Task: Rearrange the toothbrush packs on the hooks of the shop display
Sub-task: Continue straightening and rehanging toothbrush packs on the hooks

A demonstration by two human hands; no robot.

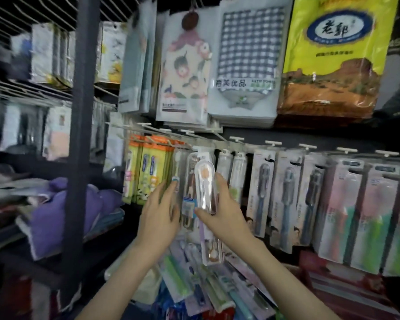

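Observation:
A clear toothbrush pack with a pale orange brush head hangs upright in the middle of the hook row. My right hand grips its lower half from the right, thumb across the front. My left hand is spread open just left of it, with its fingertips touching the neighbouring clear packs. Orange and green children's packs hang to the left. Grey-brush packs and pink and green packs hang to the right.
Bagged towels and a yellow bag hang above the hooks. Loose toothbrush packs lie piled below my hands. A dark shelf post stands at left, with folded purple cloth behind it.

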